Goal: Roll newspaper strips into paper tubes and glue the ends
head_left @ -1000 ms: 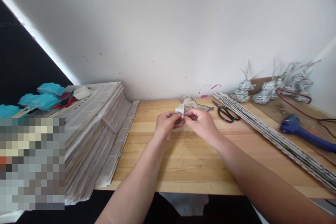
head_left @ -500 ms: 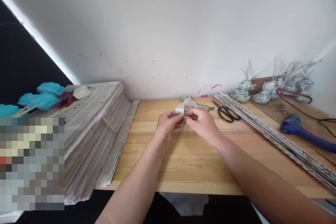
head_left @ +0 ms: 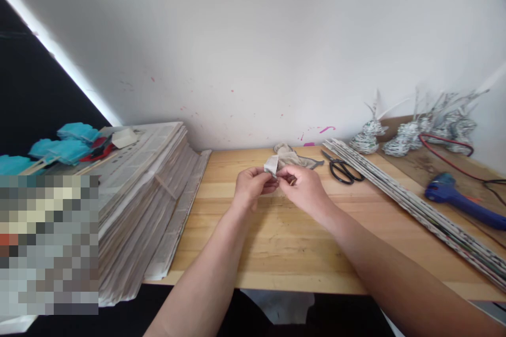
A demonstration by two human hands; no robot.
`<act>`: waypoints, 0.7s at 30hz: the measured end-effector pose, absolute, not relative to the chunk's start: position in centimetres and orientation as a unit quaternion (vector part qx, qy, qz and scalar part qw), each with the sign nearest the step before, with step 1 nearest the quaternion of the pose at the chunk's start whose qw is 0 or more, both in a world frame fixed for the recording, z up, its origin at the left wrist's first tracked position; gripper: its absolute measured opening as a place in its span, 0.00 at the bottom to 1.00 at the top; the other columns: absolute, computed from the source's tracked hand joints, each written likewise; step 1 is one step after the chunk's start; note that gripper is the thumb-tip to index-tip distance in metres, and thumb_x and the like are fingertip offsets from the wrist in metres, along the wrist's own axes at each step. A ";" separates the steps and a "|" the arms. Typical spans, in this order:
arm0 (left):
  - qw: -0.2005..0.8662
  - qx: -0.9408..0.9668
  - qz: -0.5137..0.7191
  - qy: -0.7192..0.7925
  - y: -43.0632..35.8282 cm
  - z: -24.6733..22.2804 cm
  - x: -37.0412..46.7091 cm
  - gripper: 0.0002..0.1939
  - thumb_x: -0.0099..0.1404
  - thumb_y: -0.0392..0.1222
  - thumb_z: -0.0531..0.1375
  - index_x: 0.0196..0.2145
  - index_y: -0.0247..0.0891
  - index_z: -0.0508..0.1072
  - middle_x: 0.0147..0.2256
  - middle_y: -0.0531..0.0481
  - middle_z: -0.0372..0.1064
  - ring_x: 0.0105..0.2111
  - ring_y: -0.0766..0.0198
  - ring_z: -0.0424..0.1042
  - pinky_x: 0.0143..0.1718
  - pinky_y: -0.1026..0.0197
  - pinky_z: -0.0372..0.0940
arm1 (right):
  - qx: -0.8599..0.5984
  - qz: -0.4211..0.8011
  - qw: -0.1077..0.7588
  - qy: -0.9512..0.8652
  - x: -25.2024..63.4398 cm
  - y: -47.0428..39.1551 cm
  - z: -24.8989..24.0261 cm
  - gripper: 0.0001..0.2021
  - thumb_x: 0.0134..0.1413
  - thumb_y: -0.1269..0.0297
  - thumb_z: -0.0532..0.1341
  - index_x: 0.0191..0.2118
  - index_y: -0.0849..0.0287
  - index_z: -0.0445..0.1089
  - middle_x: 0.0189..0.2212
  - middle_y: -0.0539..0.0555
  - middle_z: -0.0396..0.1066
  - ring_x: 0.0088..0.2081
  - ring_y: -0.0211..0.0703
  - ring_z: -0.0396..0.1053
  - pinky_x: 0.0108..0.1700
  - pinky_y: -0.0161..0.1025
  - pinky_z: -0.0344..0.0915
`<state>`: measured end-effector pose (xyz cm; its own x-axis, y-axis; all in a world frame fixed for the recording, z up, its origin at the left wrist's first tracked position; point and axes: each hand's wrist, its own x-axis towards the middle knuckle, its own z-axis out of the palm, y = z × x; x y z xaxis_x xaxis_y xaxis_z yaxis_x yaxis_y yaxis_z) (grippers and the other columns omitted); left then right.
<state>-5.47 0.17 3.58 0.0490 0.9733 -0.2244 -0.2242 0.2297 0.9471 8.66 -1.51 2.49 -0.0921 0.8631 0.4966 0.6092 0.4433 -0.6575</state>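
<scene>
A small folded piece of newspaper (head_left: 271, 165) is pinched between my two hands above the middle of the wooden table (head_left: 276, 231). My left hand (head_left: 251, 185) grips it from the left, fingers curled. From the right, my right hand (head_left: 301, 183) holds its lower edge with thumb and fingertips, close to the left fingertips. Just behind my hands lies a crumpled beige cloth (head_left: 290, 156). Black-handled scissors (head_left: 344, 170) rest to the right of my right hand.
Stacked newspapers (head_left: 138, 195) fill the left side, with blue pieces on sticks (head_left: 69, 151) on top. At right are long paper rods (head_left: 411, 208), a blue tool (head_left: 462, 202) and several woven paper figures (head_left: 366, 138) by the wall.
The small paper has tilted slightly between my fingertips. My hands stay in nearly the same place, and the view has shifted a little.
</scene>
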 end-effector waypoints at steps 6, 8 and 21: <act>0.599 0.397 0.482 0.502 0.3 3.4 -5.7 0.08 0.46 0.33 0.61 0.28 0.31 0.75 0.23 0.45 0.74 0.23 0.64 0.73 0.26 0.64 0.69 | -0.487 0.055 0.387 -0.781 8.5 -1.9 2.5 0.06 0.50 0.75 0.58 0.31 0.57 0.70 0.29 0.53 0.72 0.30 0.41 0.68 0.33 0.36 0.59; 0.595 0.405 0.475 0.507 0.4 3.3 -5.9 0.10 0.46 0.34 0.61 0.29 0.32 0.76 0.24 0.45 0.74 0.24 0.64 0.74 0.26 0.65 0.68 | -0.481 0.050 0.378 -0.790 8.5 -2.0 2.5 0.06 0.50 0.75 0.58 0.31 0.57 0.69 0.29 0.53 0.72 0.31 0.41 0.68 0.33 0.35 0.59; 0.569 0.438 0.468 0.515 0.6 3.4 -6.2 0.13 0.46 0.36 0.63 0.33 0.34 0.77 0.22 0.48 0.73 0.22 0.66 0.72 0.24 0.68 0.64 | -0.483 0.084 0.382 -0.783 8.5 -2.0 2.3 0.04 0.52 0.72 0.59 0.31 0.57 0.69 0.29 0.51 0.73 0.30 0.39 0.69 0.32 0.35 0.59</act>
<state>-6.19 0.59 3.37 0.0309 0.9839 -0.1762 -0.0802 0.1781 0.9807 8.55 -1.98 2.34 -0.2412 0.8209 0.5177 0.6928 0.5192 -0.5005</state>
